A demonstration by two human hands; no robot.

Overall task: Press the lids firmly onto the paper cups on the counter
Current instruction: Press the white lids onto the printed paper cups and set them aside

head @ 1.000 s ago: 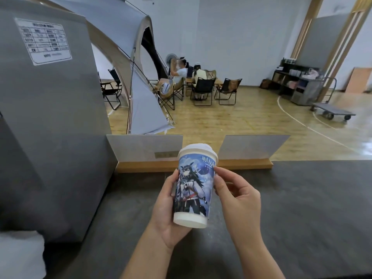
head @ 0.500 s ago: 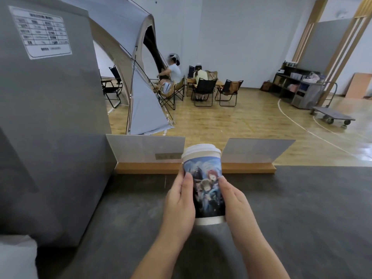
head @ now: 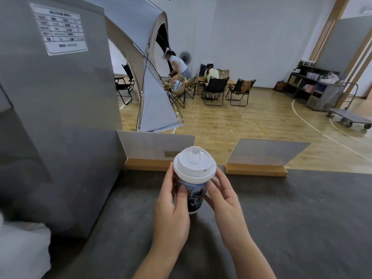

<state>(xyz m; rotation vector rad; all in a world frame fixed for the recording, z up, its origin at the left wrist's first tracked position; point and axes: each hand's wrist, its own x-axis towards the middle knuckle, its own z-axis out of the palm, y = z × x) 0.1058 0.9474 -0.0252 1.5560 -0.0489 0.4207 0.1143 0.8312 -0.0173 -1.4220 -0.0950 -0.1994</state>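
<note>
A paper cup [head: 196, 196] with a blue cartoon print stands upright on the dark grey counter [head: 291, 214], near its middle. A white plastic lid [head: 194, 166] with a sip flap sits on the cup's rim. My left hand [head: 171, 210] wraps the cup's left side, thumb on the front just below the lid. My right hand [head: 223, 198] holds the right side, fingertips touching the lid's lower edge. The cup's base is partly hidden by my left hand.
A tall grey machine [head: 52, 109] fills the left side of the counter. Two sign boards on wooden bases [head: 256, 169] stand along the far edge. A white object [head: 22, 248] lies at the lower left. Beyond are a tent, chairs and seated people.
The cup was held tilted in the air and turned between my hands. It now stands lower, upright on the counter, with both hands around it just under the lid.
</note>
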